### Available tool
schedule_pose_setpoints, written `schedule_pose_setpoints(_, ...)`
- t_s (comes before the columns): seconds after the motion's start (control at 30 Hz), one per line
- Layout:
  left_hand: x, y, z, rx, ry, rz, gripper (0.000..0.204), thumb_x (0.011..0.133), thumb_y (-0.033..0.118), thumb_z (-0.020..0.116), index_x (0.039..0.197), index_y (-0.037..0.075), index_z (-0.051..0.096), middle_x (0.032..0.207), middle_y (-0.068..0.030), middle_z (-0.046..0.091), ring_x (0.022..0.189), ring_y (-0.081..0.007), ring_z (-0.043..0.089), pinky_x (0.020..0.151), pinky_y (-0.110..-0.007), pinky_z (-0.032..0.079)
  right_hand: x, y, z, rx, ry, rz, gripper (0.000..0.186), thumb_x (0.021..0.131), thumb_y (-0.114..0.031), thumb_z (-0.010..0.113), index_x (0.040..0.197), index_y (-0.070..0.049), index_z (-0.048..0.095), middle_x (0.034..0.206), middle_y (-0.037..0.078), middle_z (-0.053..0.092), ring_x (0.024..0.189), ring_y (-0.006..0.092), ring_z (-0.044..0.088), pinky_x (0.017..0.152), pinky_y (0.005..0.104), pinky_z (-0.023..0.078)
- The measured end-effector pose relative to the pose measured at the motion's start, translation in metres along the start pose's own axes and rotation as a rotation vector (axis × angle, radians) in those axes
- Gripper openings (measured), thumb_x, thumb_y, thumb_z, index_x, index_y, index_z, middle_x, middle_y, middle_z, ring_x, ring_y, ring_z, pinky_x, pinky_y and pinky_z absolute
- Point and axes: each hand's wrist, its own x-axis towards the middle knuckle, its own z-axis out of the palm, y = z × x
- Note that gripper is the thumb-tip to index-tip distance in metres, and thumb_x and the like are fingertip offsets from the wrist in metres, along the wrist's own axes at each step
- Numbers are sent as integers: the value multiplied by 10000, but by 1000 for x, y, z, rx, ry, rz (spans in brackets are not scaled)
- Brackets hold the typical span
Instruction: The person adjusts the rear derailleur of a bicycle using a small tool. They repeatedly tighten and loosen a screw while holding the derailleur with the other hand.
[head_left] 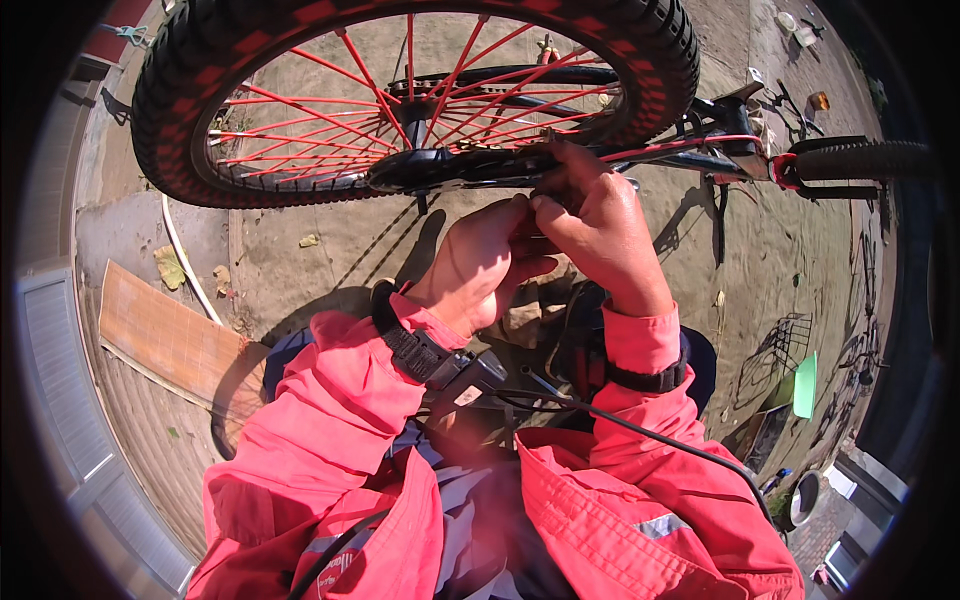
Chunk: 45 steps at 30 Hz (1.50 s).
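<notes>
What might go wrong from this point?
If the bicycle wheel turned, the fingers of the right hand, close beside its lower edge, might get pinched.
The loose black cable running across the right sleeve could snag.
The left hand and right hand mostly hide their fingertips, so a slip could go unseen.

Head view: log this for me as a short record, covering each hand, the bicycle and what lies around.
Left hand: palm partly up, fingers close to the right hand's; any small held item is hidden
Right hand: a finger extended up to the long black bicycle part; contact unclear
Bicycle wheel: red spokes, knobbly black tyre with red patches
Wrists: black strap on the left, another on the right
Ground, left: orange-brown board, yellowish leaf
Ground, right: light-green piece, wire rack
</notes>
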Motion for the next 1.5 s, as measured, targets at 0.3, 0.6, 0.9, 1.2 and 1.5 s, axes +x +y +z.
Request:
schedule_pose_setpoints(0.3, 8, -3, 17, -167, 130, -69, 305, 1106, 274, 475, 1220, 60, 659, 1127, -79, 696, 991, -195, 662, 881, -370, 561, -1, 2, 1, 59, -8, 19, 552, 836, -100, 722, 1366, 25, 634, 908, 136, 768, 808, 218, 747, 778, 342, 580)
schedule_pose_setpoints(0.6, 12, -2, 0, 255, 149, 78, 283, 1100, 252, 500, 1181, 47, 677, 965, -68, 684, 821, -140, 629, 730, -321, 512, 1, 2, 0, 44, -14, 2, 540, 840, -94, 706, 1363, 24, 640, 904, 134, 764, 806, 207, 742, 779, 339, 578)
schedule_pose_setpoints(0.9, -1, 27, 7, 1332, 354, 1023, 191, 956, 147, 732, 1111, 73, 648, 925, -143, 730, 739, -355, 717, 639, -413, 562, 3, 10, 4, 113, 14, -35, 475, 838, -68, 693, 1306, 10, 668, 899, 143, 775, 807, 221, 756, 777, 341, 581)
schedule_pose_setpoints(1.2, 9, 41, 6, 1498, 251, 1045, 138, 994, 118, 650, 1127, 83, 662, 829, -148, 708, 760, -361, 714, 637, -440, 562, 5, 10, 6, 140, 27, -59, 424, 836, -55, 680, 1259, -23, 686, 883, 137, 764, 807, 215, 751, 781, 339, 578)
schedule_pose_setpoints(1.5, 7, 44, 5, 1566, 226, 950, 171, 1006, 63, 625, 1176, 45, 639, 953, -179, 711, 835, -385, 713, 724, -448, 561, 4, 2, 0, 115, -16, -10, 410, 839, -65, 680, 1248, -30, 696, 855, 140, 746, 766, 207, 724, 760, 340, 565)
